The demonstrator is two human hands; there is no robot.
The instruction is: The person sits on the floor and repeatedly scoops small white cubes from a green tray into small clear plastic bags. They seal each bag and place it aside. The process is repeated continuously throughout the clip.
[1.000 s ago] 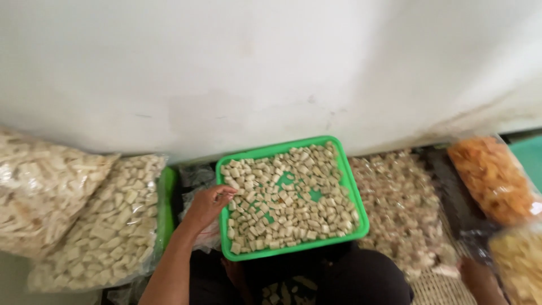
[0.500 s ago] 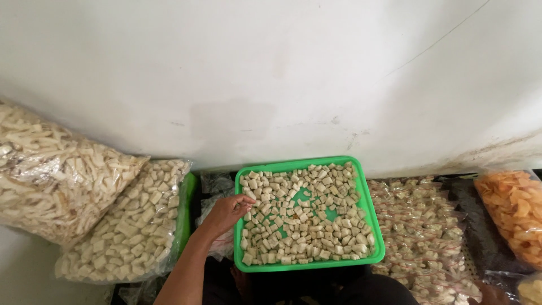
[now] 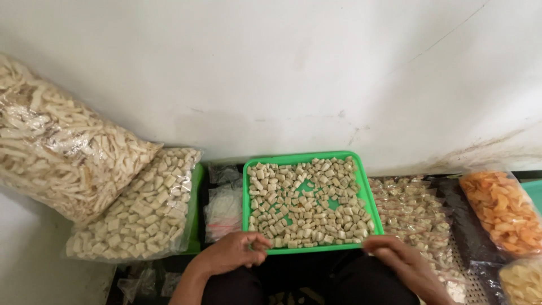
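Tray (image 3: pixel 247 186) just beyond both hands (image 3: pixel 316 254)

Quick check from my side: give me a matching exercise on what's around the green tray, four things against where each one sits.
Things:
1. green tray
2. bag of orange crackers
3. bag of long pale sticks
4. left hand

Places:
A. far left, leaning against the wall
B. at the tray's near left corner
C. centre, against the wall, covered in pale cube pieces
D. far right

Pairs: 1-C, 2-D, 3-A, 4-B
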